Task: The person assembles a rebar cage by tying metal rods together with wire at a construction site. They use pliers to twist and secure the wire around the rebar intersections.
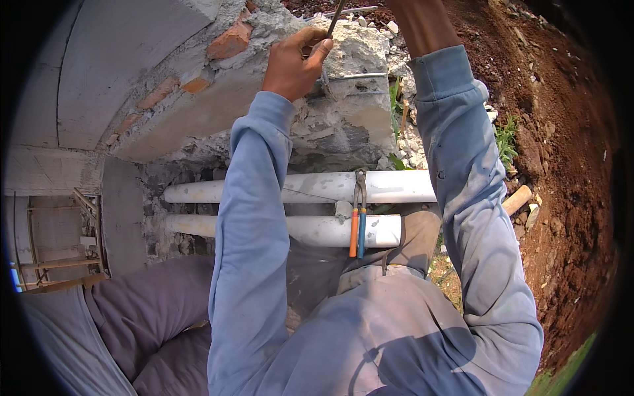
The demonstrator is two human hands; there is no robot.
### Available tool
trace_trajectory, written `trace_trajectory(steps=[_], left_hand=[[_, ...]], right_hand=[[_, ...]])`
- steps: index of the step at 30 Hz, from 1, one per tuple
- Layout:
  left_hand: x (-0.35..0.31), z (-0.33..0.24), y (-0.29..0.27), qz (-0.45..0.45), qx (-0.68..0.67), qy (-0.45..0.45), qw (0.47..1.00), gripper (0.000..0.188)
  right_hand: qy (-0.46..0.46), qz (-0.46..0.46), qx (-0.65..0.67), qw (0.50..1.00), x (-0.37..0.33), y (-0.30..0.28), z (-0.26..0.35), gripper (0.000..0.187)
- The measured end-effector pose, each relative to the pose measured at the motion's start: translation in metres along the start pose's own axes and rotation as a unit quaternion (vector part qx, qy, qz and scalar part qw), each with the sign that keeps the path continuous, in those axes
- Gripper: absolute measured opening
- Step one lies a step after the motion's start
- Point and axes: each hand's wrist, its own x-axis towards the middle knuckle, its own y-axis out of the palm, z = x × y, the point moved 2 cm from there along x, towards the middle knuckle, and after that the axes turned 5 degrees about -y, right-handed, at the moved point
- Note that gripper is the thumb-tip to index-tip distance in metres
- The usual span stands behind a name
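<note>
Above the broken edge of a concrete beam (356, 122), my left hand (297, 63) is closed, its thumb and fingers pinching a thin dark rod (336, 18). The rod runs up past the top edge of the view, so its far end is hidden. My right arm (456, 125) reaches up to the same edge; only the wrist shows and the hand lies outside the picture. Below my hands, pliers or cutters (358, 214) with one orange and one blue handle lie across two white pipes (396, 186), apart from both hands.
Exposed brick (230, 41) and a thin metal bar (360, 76) stick out of the rough concrete. White rubble (413, 138) lines the beam, with reddish soil (568, 185) to the right. Purple trousers (155, 310) and grey cloth are close at lower left. A boot (421, 236) is beside the pipes.
</note>
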Motion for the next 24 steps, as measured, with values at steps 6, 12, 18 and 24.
trace_trajectory(steps=[6, 12, 18, 24], left_hand=[[0.004, 0.001, 0.002, 0.026, 0.004, -0.064, 0.998, 0.031], [-0.001, -0.002, 0.005, 0.009, 0.024, -0.029, 0.999, 0.024], [-0.014, 0.0, 0.011, 0.003, 0.081, 0.021, 0.996, 0.023], [-0.061, 0.005, -0.008, -0.164, -0.136, -0.049, 0.976, 0.018]], right_hand=[[-0.017, -0.073, -0.057, 0.996, 0.004, 0.004, -0.008, 0.052], [0.003, -0.038, -0.042, 0.998, -0.011, 0.003, -0.016, 0.051], [-0.067, -0.173, -0.071, 0.98, -0.011, -0.032, 0.005, 0.052], [-0.07, -0.21, -0.044, 0.974, -0.025, -0.063, 0.023, 0.056]])
